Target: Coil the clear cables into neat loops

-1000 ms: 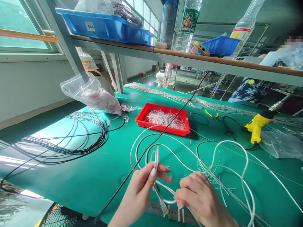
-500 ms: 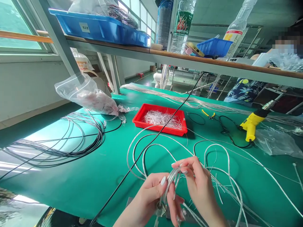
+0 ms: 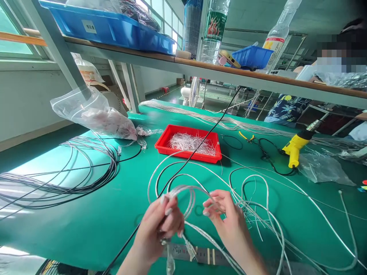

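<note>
A bundle of clear-jacketed cables point(image 3: 191, 188) is pinched in my left hand point(image 3: 162, 223), its fingers closed around it. Below that hand hang clear plug-like connectors point(image 3: 189, 247) on the cable ends. The cables arch over to my right hand point(image 3: 226, 217), whose curled fingers loosely surround them; its palm side is partly hidden. More of the silvery cable point(image 3: 268, 194) lies in loops on the green table mat. A steel ruler point(image 3: 203, 255) with pale tape strips lies beneath my hands.
A red tray point(image 3: 216, 157) holds short white strands. Yellow-handled pliers point(image 3: 247, 138) and a yellow heat gun point(image 3: 296, 147) are right of it. A black cable coil point(image 3: 110, 173) and a plastic bag point(image 3: 106, 120) lie left. A shelf point(image 3: 160, 57) crosses above; another person stands at right.
My left hand has moved left with the cables, which now stretch in an arch between my hands. My right hand has drawn apart from the left. The whole view has shifted slightly.
</note>
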### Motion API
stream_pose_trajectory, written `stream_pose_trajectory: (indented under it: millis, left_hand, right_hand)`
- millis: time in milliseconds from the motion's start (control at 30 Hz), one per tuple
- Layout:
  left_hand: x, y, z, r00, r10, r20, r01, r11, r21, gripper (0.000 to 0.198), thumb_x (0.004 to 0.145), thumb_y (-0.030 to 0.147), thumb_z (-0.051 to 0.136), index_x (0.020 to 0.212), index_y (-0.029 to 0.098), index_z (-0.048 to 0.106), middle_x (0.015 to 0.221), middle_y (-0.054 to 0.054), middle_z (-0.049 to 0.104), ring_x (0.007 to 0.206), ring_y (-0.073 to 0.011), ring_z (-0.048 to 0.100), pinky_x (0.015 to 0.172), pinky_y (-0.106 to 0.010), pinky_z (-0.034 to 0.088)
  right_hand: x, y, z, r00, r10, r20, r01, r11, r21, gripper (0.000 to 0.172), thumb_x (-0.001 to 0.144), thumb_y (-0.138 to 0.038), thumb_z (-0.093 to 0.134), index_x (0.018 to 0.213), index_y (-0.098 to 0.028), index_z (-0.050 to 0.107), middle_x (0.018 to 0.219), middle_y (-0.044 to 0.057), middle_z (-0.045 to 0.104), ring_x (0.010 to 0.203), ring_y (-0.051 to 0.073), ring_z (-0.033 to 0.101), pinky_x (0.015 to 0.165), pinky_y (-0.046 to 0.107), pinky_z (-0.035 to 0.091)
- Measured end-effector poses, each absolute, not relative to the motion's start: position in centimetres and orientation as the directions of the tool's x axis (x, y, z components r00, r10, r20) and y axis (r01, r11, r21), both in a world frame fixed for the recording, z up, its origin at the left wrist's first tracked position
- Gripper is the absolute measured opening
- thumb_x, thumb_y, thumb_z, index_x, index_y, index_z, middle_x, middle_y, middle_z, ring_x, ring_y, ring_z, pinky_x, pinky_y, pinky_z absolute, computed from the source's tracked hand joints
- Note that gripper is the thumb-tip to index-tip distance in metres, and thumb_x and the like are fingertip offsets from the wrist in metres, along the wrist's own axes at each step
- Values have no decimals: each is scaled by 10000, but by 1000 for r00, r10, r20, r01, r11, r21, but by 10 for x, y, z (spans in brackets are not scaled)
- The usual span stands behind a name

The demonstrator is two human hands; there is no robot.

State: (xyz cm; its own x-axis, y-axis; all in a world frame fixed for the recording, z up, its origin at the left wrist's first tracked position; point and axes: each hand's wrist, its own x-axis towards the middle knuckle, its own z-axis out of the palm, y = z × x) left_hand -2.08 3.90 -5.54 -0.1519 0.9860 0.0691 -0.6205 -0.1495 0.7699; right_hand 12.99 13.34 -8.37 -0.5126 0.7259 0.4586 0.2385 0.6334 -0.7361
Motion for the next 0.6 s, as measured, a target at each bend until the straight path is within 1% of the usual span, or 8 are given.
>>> stream_pose_trajectory:
  millis: [67,133,200,300,433,500,567,600]
  left_hand:
    - [-42,35,-46,-320,939,122,-667,-315,676,343,974,371,470,689,195,542,471,99,145,396,-82,114,463,-207,392]
    - [-62,31,-36,-433,893,118,-639,-397,659,370,1005,285,359,702,186,546,501,84,139,405,-86,109,464,-206,404]
    - [-78,28,-26,-509,851,131,-598,-459,657,436,1007,172,215,711,178,535,519,70,131,401,-93,124,451,-208,404]
    - [-96,24,-10,-603,788,125,-569,-535,625,512,1001,115,79,724,177,505,517,59,162,364,-83,223,447,-199,407]
    - [-121,21,18,-666,726,169,-547,-630,551,622,1011,149,-85,724,181,466,487,60,301,360,-53,384,474,-158,419]
    - [-135,21,36,-669,713,211,-512,-647,566,621,1029,162,-75,705,170,455,483,70,343,373,-27,416,507,-130,421]
    - [-145,22,52,-680,700,219,-465,-642,610,592,1048,158,-19,703,155,462,486,80,367,391,0,422,543,-101,412]
    - [-149,24,58,-700,688,192,-439,-627,643,589,1051,158,-4,712,148,477,488,84,379,395,10,420,554,-94,406]
  right_hand:
    - [138,140,-94,-613,644,458,332,736,-590,195,967,-403,507,1103,-265,488,742,-12,690,633,162,701,502,217,547]
    - [148,153,-103,-656,615,437,392,773,-499,137,949,-402,526,1007,-285,568,630,-29,642,603,195,676,508,263,529]
    - [159,174,-109,-687,599,412,444,795,-415,136,957,-375,498,948,-288,601,652,-17,661,648,215,678,527,283,513]
    - [181,217,-110,-722,600,343,510,798,-322,133,957,-321,506,928,-244,612,696,-12,682,598,153,640,525,246,470]
    - [220,280,-91,-749,622,228,569,780,-259,191,956,-282,484,909,-180,638,550,-49,586,465,97,555,469,203,405]
    - [239,306,-74,-764,623,168,579,777,-247,187,919,-298,496,930,-209,660,640,-26,652,474,112,588,428,208,389]
    - [253,326,-54,-764,628,145,597,775,-208,192,878,-298,534,992,-217,666,827,19,709,618,153,662,501,242,449]
    - [257,333,-43,-766,627,140,604,777,-176,191,845,-282,574,995,-218,673,895,36,714,721,182,682,574,270,477]
